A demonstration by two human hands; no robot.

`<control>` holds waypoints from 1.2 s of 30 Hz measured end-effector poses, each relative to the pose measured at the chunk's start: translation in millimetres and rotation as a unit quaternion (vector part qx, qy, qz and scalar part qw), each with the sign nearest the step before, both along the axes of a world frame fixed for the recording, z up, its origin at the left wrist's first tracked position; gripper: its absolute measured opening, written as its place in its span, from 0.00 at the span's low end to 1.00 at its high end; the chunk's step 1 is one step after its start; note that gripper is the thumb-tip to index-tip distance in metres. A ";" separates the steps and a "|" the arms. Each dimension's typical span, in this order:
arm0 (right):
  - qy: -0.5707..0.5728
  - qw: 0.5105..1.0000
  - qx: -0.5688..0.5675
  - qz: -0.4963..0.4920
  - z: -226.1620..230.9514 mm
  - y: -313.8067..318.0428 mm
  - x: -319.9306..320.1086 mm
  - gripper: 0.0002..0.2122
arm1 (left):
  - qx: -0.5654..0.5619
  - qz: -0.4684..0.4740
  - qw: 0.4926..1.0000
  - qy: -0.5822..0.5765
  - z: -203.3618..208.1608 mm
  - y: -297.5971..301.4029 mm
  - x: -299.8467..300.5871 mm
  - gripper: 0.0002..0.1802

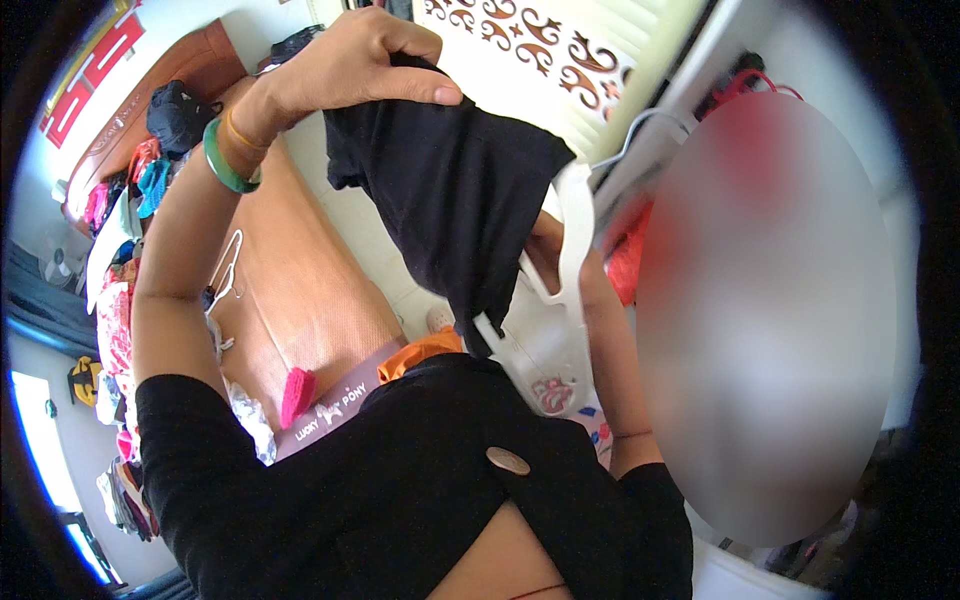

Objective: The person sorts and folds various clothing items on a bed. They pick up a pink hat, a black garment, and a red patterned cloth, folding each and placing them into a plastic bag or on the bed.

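Note:
My left hand (355,62) is raised, with its thumb and fingers closed on the upper edge of a black garment (440,180). The cloth hangs folded in front of me; I cannot tell what kind of garment it is. At its right side is a white plastic hanger (575,260), tilted, with a pink print near its lower end and its hook pointing up and to the right. My right hand (545,240) grips the hanger beside the cloth. Garment and hanger hide most of its fingers. The cloth's lower end lies against a prong of the hanger.
To the left is a bed with a brown mat (290,260). On it lie another white hanger (231,262) and a bright pink cloth (297,396). Clothes are heaped along its far left side, near a black bag (180,117). A blurred oval covers much of the right.

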State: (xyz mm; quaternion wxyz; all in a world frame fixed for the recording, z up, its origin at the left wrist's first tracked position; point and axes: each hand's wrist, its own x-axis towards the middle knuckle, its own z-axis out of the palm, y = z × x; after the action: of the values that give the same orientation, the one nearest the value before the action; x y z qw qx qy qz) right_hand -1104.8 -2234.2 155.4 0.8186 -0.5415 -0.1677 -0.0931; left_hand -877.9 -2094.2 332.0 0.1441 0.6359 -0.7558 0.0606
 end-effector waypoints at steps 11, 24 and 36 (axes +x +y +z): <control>-0.135 0.801 -0.572 -0.115 -26.3 -19.3 217.0 0.14 | -0.240 0.430 0.864 0.106 -55.3 70.7 254.7 0.22; -0.112 0.860 -0.482 -0.124 6.1 -83.7 416.4 0.12 | -0.249 0.555 0.779 -0.154 -155.5 132.2 343.7 0.22; -0.095 0.947 -0.302 -0.055 -38.4 -77.2 685.2 0.08 | 0.114 0.482 0.703 0.511 -200.8 56.9 395.9 0.19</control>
State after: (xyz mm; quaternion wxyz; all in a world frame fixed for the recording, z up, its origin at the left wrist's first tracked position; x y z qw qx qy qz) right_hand -419.6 -2311.4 117.0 0.5905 -0.7605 -0.2348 -0.1336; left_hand -482.0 -2037.4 131.2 0.3860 0.8582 -0.1579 -0.2992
